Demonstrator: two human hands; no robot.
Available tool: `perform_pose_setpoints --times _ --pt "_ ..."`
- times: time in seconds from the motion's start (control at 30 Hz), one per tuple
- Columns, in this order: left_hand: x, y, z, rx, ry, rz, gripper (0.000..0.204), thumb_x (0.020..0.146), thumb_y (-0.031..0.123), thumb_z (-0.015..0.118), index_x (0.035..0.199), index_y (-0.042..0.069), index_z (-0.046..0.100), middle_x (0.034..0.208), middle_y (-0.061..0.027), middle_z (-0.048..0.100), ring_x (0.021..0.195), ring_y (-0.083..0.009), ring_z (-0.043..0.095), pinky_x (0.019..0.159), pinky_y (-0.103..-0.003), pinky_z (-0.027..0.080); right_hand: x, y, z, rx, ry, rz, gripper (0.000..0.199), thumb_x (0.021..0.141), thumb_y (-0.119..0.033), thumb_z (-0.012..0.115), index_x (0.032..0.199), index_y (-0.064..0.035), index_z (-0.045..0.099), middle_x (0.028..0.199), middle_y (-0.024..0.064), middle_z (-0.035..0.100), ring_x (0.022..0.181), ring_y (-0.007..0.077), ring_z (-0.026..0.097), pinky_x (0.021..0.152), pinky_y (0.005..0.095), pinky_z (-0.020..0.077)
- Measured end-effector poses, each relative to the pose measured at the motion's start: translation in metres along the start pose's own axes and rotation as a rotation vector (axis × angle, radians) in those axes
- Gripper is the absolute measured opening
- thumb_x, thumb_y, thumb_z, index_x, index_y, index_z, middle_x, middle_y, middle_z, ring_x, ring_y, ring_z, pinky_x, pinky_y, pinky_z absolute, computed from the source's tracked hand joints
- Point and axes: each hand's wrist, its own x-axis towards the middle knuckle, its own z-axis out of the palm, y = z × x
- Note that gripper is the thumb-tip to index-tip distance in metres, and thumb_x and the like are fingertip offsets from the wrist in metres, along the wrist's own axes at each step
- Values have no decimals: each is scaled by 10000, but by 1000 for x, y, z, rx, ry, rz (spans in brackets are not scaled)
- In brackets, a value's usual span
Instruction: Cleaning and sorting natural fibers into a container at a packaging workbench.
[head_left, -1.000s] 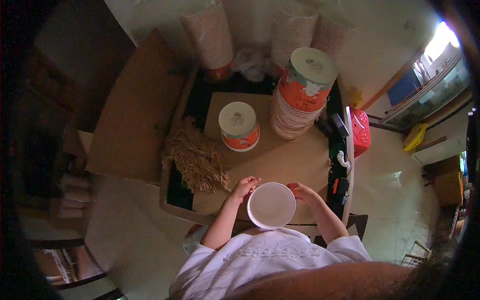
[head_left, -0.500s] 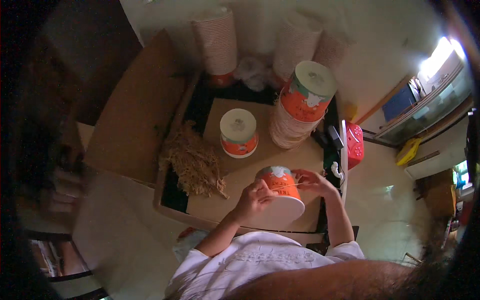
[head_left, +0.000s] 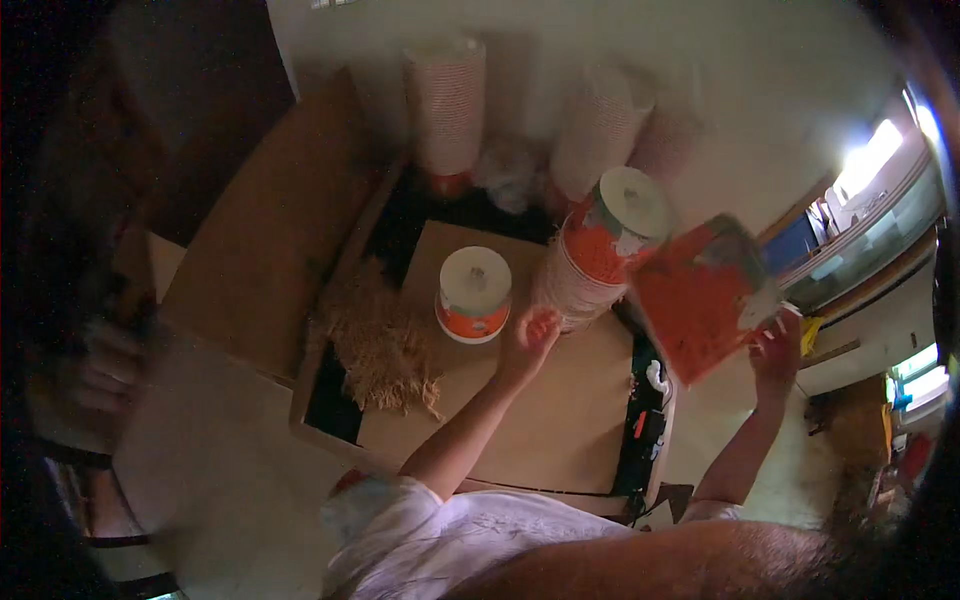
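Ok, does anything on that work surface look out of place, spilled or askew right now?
The straw-like filler lies in a loose heap spilling over the cardboard sheet's left edge. The stack of orange-and-white cups leans right. The right hand holds an orange sheet tilted in the air, off the table's right side.

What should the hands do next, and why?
Probably the left hand should close on the cup stack beside it. It is open and empty near the stack's base, while the right hand holds an orange sheet out to the right, clear of the board.
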Motion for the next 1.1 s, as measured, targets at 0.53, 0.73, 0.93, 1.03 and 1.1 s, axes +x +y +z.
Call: perform_pose_setpoints --times 0.53,0.73,0.93,1.03,1.1 --pt "93 -156 50 476 233 428 238 771 251 541 837 27 586 789 -108 609 748 -244 575 664 -346 453 101 54 86 -1336 -248 -1219 389 660 96 559 1022 -42 526 1066 110 488 974 244 484 783 328 425" --pt "87 -195 39 113 93 -48 255 768 255 560 935 66 590 794 -93 604 736 -175 573 641 -297 453 115 76 86 -1315 -347 -1135 389 673 103 543 1035 -37 523 1099 122 481 981 262 479 761 330 443" --pt "128 -157 31 279 331 231 368 796 223 548 1135 99 474 896 -113 588 814 -249 574 677 -330 455 128 93 77 -1407 -365 -1106 393 678 96 537 1049 -32 518 1096 133 482 993 280 478 756 337 448" --pt "146 -6 35 459 52 139 311 804 212 544 1081 73 517 929 -136 578 854 -270 564 710 -341 452 120 85 67 -1420 -380 -1211 401 672 91 541 1053 -31 515 1099 132 482 996 285 478 779 344 439" --pt "171 -70 23 178 59 182 226 805 191 529 955 29 578 881 -163 591 816 -282 578 703 -344 457 120 102 81 -1375 -361 -1103 400 658 83 549 1039 -32 516 1094 128 486 1001 294 477 815 360 420"
